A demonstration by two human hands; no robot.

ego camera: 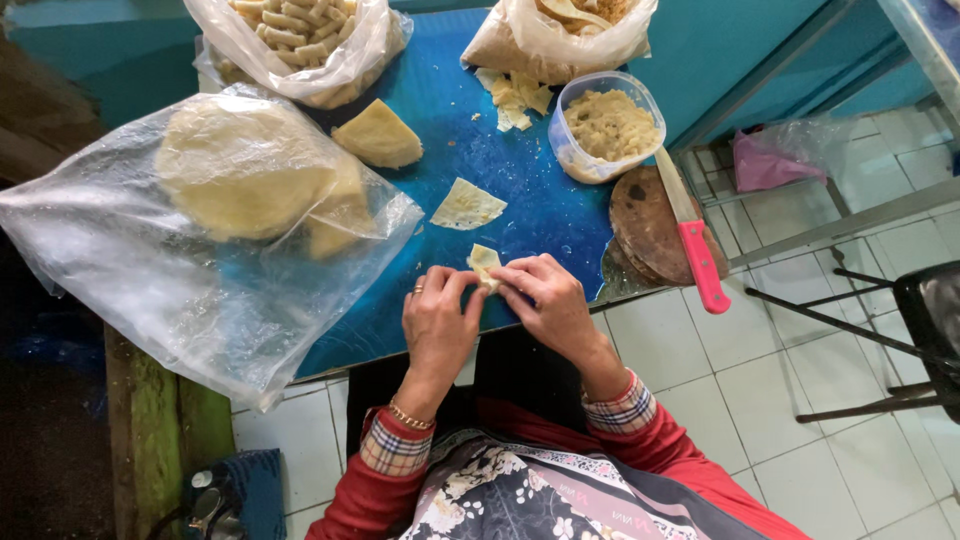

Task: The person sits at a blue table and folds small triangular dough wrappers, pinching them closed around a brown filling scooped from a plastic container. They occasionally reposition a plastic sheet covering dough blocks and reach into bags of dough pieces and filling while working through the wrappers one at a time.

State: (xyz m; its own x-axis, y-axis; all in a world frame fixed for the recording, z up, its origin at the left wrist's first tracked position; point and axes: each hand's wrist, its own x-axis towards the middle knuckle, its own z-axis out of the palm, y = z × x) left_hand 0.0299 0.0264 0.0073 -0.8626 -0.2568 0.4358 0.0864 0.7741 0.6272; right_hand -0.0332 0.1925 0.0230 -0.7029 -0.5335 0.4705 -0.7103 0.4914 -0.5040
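Both my hands meet at the near edge of a blue table (540, 215). My left hand (437, 322) and my right hand (545, 300) pinch a small pale dough wrapper (484, 262) between their fingertips, folding it. A flat triangular wrapper (466, 205) lies just beyond on the table. A wedge-shaped stack of wrappers (378, 135) sits farther back. A clear plastic tub of yellowish filling (608, 126) stands to the right.
A large clear bag of round dough sheets (215, 215) covers the table's left. Two bags of finished rolls (300, 40) and pieces (565, 35) sit at the back. A pink-handled knife (690, 235) rests on a round wooden board (650, 225). Black chair (920, 330) at right.
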